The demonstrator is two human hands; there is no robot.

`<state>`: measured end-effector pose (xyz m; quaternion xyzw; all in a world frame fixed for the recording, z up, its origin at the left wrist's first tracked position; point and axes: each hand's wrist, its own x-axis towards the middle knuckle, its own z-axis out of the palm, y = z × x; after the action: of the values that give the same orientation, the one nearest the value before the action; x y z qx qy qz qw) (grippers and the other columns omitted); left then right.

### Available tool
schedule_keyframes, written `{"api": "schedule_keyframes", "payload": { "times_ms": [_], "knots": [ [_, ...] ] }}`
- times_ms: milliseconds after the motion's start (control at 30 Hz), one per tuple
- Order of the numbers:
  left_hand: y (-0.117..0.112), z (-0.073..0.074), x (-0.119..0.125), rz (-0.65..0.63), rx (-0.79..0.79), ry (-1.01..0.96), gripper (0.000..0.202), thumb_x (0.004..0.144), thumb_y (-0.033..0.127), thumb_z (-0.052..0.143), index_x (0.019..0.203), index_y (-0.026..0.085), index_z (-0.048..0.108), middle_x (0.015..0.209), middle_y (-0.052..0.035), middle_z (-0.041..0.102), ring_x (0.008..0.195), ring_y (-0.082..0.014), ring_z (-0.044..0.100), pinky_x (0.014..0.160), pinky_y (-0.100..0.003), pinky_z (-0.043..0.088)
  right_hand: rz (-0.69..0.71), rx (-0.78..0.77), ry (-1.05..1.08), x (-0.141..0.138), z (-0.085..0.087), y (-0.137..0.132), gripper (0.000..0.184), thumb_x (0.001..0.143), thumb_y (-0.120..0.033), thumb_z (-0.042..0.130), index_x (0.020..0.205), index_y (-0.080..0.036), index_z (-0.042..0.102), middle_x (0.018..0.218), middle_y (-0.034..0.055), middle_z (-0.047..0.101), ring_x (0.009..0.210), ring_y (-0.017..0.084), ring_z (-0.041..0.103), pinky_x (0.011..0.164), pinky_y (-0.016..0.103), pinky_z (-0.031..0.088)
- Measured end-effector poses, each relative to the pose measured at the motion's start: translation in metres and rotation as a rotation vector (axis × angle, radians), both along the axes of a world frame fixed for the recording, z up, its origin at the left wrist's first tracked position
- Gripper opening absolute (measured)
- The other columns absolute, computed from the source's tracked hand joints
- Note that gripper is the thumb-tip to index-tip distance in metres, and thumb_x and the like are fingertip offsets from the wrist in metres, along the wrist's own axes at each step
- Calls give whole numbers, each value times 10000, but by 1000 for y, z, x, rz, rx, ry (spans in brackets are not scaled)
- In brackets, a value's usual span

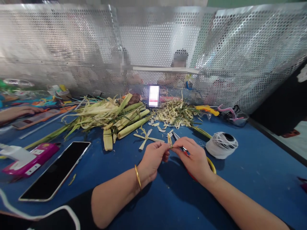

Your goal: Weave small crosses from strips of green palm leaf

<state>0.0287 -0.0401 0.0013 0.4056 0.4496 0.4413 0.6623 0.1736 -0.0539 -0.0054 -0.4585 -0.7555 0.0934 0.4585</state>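
Between my hands is a small folded piece of pale plant leaf [169, 139], its tip pointing up. My left hand [155, 156], a gold bangle at its wrist, pinches the piece from the left. From the right, the thumb and fingers of my right hand [193, 156] close on the same piece. Scissors with red and yellow handles [212, 165] lie partly hidden beneath my right hand. A knotted cross of leaf strips [146, 138] rests just beyond my left hand. Farther off are a heap of husks and stalks [103, 113] and a pile of cut scraps [176, 113].
A spool of white string [222, 145] stands to the right. At left lie a black-screened phone [56, 171] and a magenta power strip [31, 159]. Beyond are a yellow-handled tool [207, 110], a lit phone screen [153, 95] and a perforated metal screen [153, 35]. Another person's hand [21, 112] is far left.
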Motion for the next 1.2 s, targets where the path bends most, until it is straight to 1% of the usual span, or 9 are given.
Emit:
{"api": "schedule_keyframes", "payload": {
  "times_ms": [100, 367, 500, 633, 767, 867, 967, 1067, 1200],
  "knots": [
    [-1, 1, -1, -10, -49, -37, 212, 650, 301, 657, 555, 150, 544, 515, 33, 511, 459, -58, 430, 481, -194, 341, 9, 69, -56, 1, -1, 0, 89, 881, -217, 552, 820, -235, 614, 816, 31, 643, 824, 191, 585, 767, 326, 452],
    [-1, 5, -4, -72, -56, -91, 174, 635, 281, 674, 589, 144, 577, 583, 4, 563, 536, -84, 493, 530, -206, 363, -29, 78, -39, 1, -5, 2, 128, 887, -207, 536, 813, -238, 636, 831, 32, 650, 830, 192, 589, 765, 323, 455],
    [-1, 7, -5, -83, -35, -90, 186, 630, 293, 691, 592, 146, 584, 605, -1, 577, 562, -88, 504, 543, -204, 373, -8, 79, -29, 1, -4, 2, 114, 893, -215, 535, 831, -232, 630, 843, 33, 643, 842, 186, 581, 770, 316, 450],
    [0, 6, -5, -93, -66, -106, 187, 621, 292, 710, 610, 140, 602, 619, -6, 588, 587, -89, 527, 560, -196, 400, -20, 57, -47, 1, -2, 2, 116, 882, -198, 540, 810, -230, 624, 829, 29, 642, 844, 191, 574, 772, 317, 434],
    [1, 3, -5, -63, -92, -103, 178, 587, 263, 735, 638, 136, 621, 612, -7, 595, 563, -86, 532, 546, -200, 420, -17, -19, -68, 1, -1, 2, 125, 867, -178, 536, 775, -225, 605, 802, 27, 642, 813, 192, 561, 760, 324, 416],
    [2, 1, -4, -38, -26, -45, 195, 602, 288, 738, 640, 135, 624, 612, -11, 607, 558, -89, 539, 538, -202, 426, -15, -89, -32, 0, 0, 3, 132, 862, -187, 520, 750, -220, 583, 783, 24, 631, 785, 188, 555, 743, 322, 409],
    [2, 2, -4, -10, 76, 33, 196, 629, 303, 731, 648, 136, 630, 595, -3, 613, 560, -93, 549, 552, -208, 438, -32, -215, 50, -2, 1, 2, 137, 855, -230, 507, 733, -214, 567, 753, 15, 614, 745, 181, 548, 695, 307, 409],
    [1, 4, -2, 0, 141, 76, 155, 669, 281, 699, 672, 133, 652, 602, -6, 636, 567, -97, 565, 582, -215, 457, -66, -361, 165, -3, 3, 2, 146, 834, -277, 515, 716, -207, 563, 699, 1, 599, 677, 167, 531, 641, 290, 407],
    [1, 5, -1, -9, 164, 90, 134, 695, 263, 674, 675, 130, 667, 620, -19, 663, 588, -107, 591, 611, -223, 477, -60, -437, 304, -6, 2, 2, 164, 801, -314, 541, 686, -199, 564, 668, -1, 607, 652, 160, 535, 635, 290, 427]
  ]
}}
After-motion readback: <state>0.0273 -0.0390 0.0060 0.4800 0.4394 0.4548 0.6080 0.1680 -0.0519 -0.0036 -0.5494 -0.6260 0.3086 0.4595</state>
